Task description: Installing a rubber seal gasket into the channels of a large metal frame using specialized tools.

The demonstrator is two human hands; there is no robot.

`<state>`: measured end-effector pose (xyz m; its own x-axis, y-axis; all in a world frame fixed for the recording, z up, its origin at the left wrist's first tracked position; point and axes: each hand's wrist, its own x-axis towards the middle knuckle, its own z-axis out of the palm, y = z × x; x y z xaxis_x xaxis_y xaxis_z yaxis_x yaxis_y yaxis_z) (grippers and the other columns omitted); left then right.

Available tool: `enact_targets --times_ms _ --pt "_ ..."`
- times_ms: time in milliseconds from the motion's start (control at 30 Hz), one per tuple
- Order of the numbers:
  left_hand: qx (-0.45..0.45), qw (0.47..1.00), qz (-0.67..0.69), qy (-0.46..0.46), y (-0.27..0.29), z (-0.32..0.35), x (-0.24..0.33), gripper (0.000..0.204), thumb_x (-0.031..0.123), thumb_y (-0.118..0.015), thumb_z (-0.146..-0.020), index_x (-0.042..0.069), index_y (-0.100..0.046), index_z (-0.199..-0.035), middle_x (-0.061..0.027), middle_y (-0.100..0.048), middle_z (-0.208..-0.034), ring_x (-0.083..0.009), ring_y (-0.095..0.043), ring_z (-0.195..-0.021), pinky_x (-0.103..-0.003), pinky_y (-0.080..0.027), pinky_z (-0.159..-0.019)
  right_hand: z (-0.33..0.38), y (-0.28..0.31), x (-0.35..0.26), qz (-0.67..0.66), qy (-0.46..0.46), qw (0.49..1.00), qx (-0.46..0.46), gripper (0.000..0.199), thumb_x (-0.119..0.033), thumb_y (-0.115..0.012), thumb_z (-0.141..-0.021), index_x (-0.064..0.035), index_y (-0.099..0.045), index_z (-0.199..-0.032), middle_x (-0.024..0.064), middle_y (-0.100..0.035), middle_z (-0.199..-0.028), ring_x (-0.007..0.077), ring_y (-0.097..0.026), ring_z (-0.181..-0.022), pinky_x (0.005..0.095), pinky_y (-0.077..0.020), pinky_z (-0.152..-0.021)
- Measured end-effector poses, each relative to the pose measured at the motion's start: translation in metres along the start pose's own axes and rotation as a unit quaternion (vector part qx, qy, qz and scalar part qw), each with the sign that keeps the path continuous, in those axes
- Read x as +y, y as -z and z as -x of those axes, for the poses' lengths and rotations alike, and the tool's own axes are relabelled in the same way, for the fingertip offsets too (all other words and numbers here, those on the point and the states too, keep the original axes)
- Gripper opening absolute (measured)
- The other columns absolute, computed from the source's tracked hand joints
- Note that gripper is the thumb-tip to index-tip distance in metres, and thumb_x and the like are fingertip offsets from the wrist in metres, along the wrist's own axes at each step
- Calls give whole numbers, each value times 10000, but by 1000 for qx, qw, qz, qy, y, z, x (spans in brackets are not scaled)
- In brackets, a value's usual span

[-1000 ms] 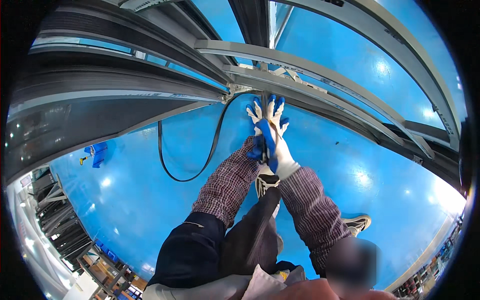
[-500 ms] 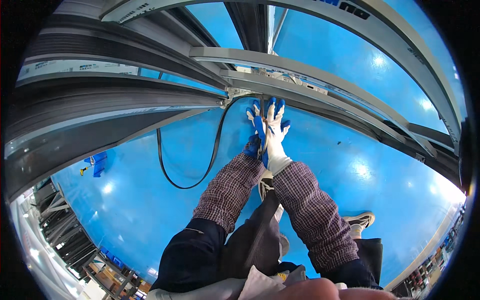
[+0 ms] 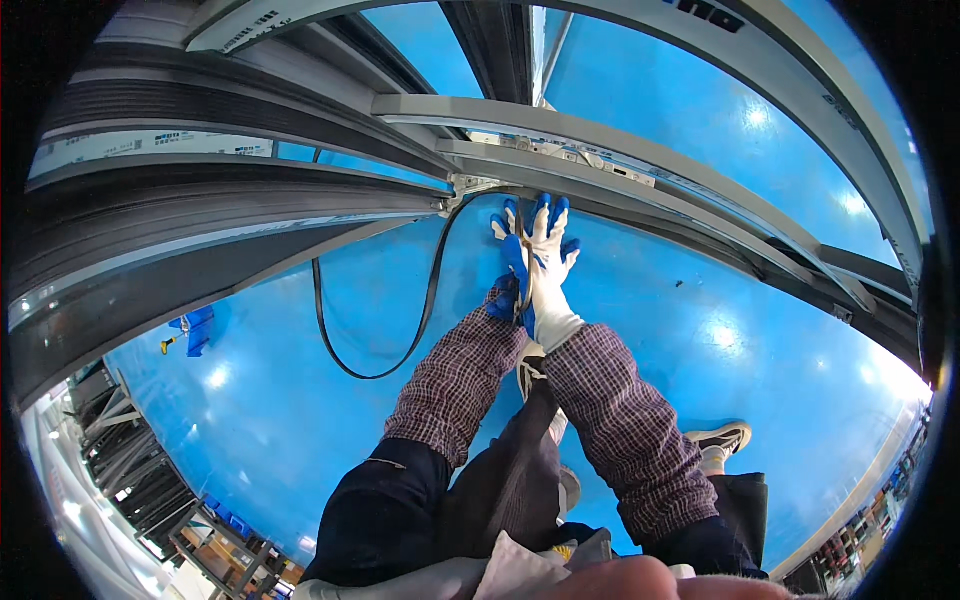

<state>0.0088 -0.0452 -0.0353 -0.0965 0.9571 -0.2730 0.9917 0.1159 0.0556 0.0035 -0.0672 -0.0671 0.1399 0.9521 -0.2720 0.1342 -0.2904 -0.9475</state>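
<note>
My hands, in white gloves with blue fingers and palms, are close together just below a grey metal frame [image 3: 620, 190]. My right hand [image 3: 548, 280] has its fingers stretched out and spread toward the frame's lower edge. Against its inner side is my left hand [image 3: 514, 262], partly hidden, its fingers curled around a narrow dark strip that passes between the two hands. From the frame's corner, a black flexible strip [image 3: 432, 290] hangs in a long loop over the blue floor to the left. Whether both strips are one piece I cannot tell.
Dark frame profiles [image 3: 230, 185] extend to the left, and curved grey rails [image 3: 840, 100] cross the upper right. A blue tool with a yellow tip [image 3: 195, 330] lies on the floor [image 3: 270, 420] at the left. My shoe [image 3: 722, 438] shows at the lower right.
The narrow strip between my hands has shifted slightly. My hands otherwise stay almost in place, and the view has moved a little.
</note>
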Motion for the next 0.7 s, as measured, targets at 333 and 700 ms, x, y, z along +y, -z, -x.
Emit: enact_targets --times_ms 333,700 --pt "143 955 -251 -69 -3 23 -38 698 620 -424 -889 286 -262 -1480 -27 -239 -1526 -350 -152 -1411 -739 -66 -1053 10 -2 -94 421 -42 895 -141 587 -596 -293 -946 -306 -315 -1456 94 -153 -1559 262 -188 -1423 664 -163 -1070" --pt "-23 967 -241 -86 -20 19 -41 708 645 -362 -900 277 -227 -1489 -62 -252 -1522 -368 -200 -1393 -730 -75 -1058 12 -3 -96 420 -73 890 -158 515 -528 -344 -951 -372 -320 -1441 35 -128 -1572 249 -162 -1433 683 -173 -1056"
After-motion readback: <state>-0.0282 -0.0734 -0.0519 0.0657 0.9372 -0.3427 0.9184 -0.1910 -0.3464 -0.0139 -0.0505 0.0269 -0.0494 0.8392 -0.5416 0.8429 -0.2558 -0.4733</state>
